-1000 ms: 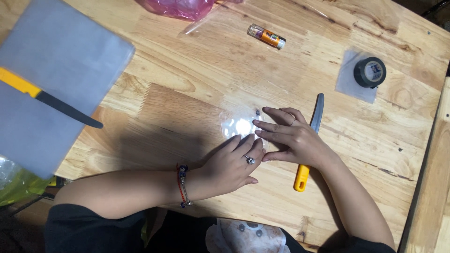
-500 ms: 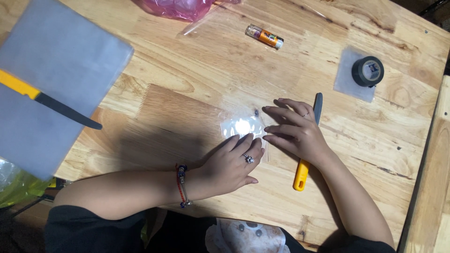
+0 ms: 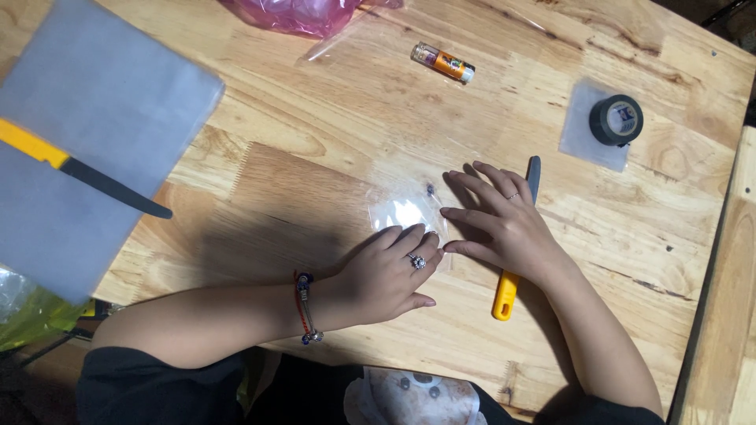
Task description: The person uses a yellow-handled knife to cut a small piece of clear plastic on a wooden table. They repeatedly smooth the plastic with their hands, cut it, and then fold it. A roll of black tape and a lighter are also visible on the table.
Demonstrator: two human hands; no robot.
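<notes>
A small clear plastic piece (image 3: 403, 212) lies flat on the wooden table (image 3: 331, 142), shining under the light. My left hand (image 3: 390, 271), with a ring and a beaded wristband, presses its fingertips on the near edge of that piece. My right hand (image 3: 500, 224) rests flat beside it on the right, fingers spread and pointing left toward the plastic. Under my right hand lies a knife with a yellow handle (image 3: 505, 291), its dark blade (image 3: 534, 175) sticking out beyond the fingers. Neither hand grips anything.
A grey cutting mat (image 3: 87, 142) with a second yellow-handled knife (image 3: 79, 169) lies at the left. A glue stick (image 3: 443, 63) and a pink plastic bag (image 3: 291, 12) are at the far edge. A roll of black tape (image 3: 616, 120) sits on a clear sheet at the right.
My right hand has slid a little to the right, away from the clear plastic piece, and its fingers have spread. My left hand has stayed in place.
</notes>
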